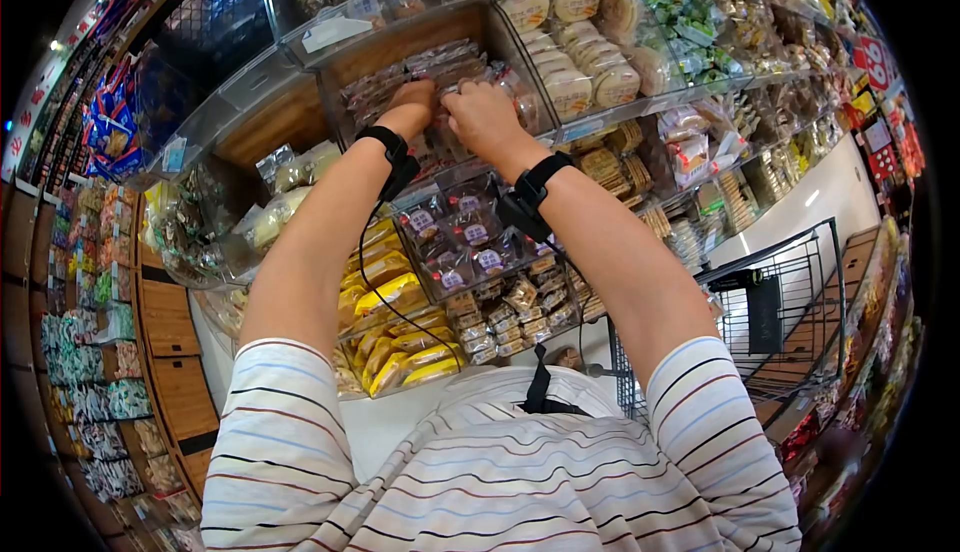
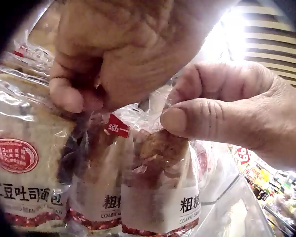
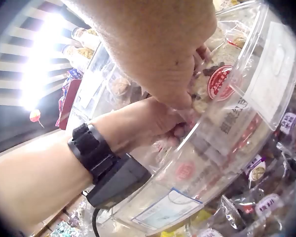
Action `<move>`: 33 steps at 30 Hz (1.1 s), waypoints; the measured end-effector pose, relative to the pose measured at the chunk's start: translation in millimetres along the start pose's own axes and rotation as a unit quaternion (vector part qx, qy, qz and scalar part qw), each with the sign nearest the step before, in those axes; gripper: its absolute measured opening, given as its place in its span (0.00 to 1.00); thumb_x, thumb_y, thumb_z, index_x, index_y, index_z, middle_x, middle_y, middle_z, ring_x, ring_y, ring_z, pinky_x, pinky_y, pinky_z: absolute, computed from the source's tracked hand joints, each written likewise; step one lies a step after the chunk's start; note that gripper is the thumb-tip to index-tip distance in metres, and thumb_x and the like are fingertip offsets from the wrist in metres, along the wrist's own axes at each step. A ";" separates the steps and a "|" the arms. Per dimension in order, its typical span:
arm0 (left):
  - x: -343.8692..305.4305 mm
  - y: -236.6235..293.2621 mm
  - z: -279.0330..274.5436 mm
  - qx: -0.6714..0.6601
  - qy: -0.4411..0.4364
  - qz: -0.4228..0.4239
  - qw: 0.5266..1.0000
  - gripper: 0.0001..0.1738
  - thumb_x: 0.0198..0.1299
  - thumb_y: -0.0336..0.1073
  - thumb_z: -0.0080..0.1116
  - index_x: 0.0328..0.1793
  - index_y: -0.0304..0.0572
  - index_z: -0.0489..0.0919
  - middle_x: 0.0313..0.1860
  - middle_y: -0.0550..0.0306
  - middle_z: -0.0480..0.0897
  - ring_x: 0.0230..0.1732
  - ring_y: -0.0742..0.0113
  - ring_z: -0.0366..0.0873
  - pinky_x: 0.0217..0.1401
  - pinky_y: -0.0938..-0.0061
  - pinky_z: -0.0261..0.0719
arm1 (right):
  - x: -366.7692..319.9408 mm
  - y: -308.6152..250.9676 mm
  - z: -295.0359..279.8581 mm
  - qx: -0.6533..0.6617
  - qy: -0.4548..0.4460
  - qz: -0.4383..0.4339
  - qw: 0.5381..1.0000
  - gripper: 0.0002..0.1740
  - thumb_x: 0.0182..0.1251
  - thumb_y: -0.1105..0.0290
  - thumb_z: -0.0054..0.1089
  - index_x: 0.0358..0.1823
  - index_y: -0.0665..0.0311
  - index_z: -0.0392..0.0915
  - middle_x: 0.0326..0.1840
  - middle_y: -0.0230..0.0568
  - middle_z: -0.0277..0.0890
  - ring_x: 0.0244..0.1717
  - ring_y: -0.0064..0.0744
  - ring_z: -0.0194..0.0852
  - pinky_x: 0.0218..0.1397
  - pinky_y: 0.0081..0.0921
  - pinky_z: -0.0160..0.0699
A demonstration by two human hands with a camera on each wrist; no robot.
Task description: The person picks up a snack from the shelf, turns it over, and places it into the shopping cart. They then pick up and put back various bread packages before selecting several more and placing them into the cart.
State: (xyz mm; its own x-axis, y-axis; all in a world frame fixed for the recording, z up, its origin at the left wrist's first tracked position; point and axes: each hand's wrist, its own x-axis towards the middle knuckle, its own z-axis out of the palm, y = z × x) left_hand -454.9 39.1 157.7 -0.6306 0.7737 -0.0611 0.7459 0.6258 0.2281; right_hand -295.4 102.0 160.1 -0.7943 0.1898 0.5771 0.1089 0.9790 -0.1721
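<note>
My left hand point(image 1: 410, 107) and right hand point(image 1: 487, 120) are close together inside a clear-walled bin of bagged bread. In the left wrist view, my right thumb and forefinger pinch the clear wrapper at the top of a coarse-grain bread packet point(image 2: 160, 197). Just beside it, my left fingers curl down at the top of a neighbouring bread packet point(image 2: 96, 192) with a red tag, gripping its wrapper; part of that grip is hidden behind the hand. Red bean toast packets point(image 2: 24, 163) stand upright in a row to the left.
The bin's clear front wall point(image 3: 212, 131) curves beside my hands. Below it are dark round cakes in bags point(image 1: 470, 232) and yellow packets point(image 1: 385, 302). Round pastries point(image 1: 575, 52) fill the bin at right. A black wire cart point(image 1: 770, 312) stands at my right.
</note>
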 end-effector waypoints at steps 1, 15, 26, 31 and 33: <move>-0.6 1.5 -0.4 0.001 0.013 0.003 1.000 0.13 0.59 0.33 0.60 0.48 0.36 0.85 0.49 0.36 0.84 0.54 0.40 0.83 0.52 0.56 0.82 | -0.9 -0.1 -0.1 0.000 0.006 -0.001 1.000 0.06 0.58 0.69 0.61 0.36 0.57 0.84 0.39 0.42 0.80 0.45 0.46 0.79 0.49 0.45 0.74; -39.4 23.3 -77.5 -0.019 0.230 0.218 0.948 0.08 0.69 0.36 0.49 0.44 0.38 0.71 0.35 0.29 0.81 0.43 0.29 0.79 0.42 0.43 0.75 | 10.0 3.1 -74.3 0.045 0.146 -0.032 0.988 0.09 0.60 0.69 0.62 0.42 0.56 0.81 0.39 0.40 0.77 0.45 0.47 0.77 0.46 0.43 0.71; -83.1 127.3 -159.6 0.119 0.225 0.444 0.859 0.08 0.72 0.35 0.48 0.46 0.42 0.77 0.36 0.50 0.80 0.37 0.54 0.79 0.41 0.66 0.75 | -43.8 7.8 -190.5 -0.067 0.277 0.038 0.958 0.07 0.64 0.64 0.61 0.41 0.52 0.84 0.36 0.35 0.79 0.40 0.40 0.83 0.39 0.34 0.83; -129.9 223.0 -117.9 -0.129 0.087 0.343 0.926 0.11 0.75 0.39 0.50 0.46 0.41 0.78 0.28 0.62 0.73 0.28 0.75 0.66 0.31 0.75 0.67 | -134.5 30.6 -232.1 -0.082 0.283 0.124 0.948 0.06 0.60 0.64 0.61 0.36 0.53 0.85 0.37 0.37 0.81 0.38 0.40 0.84 0.36 0.38 0.84; -132.3 257.1 -87.1 -0.153 0.057 0.395 0.904 0.09 0.74 0.38 0.52 0.46 0.41 0.78 0.28 0.61 0.75 0.26 0.74 0.67 0.30 0.73 0.68 | -187.7 40.4 -249.9 -0.076 0.271 0.155 0.947 0.06 0.61 0.63 0.61 0.37 0.52 0.85 0.37 0.36 0.80 0.39 0.40 0.84 0.36 0.36 0.84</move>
State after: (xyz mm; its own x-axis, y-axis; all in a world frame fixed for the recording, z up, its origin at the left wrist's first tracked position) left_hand -198.4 89.0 309.1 0.0425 0.9413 0.3349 0.8896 -0.1882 0.4161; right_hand 7.5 124.4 244.4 -0.2919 0.4396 0.8495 0.4040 0.8617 -0.3070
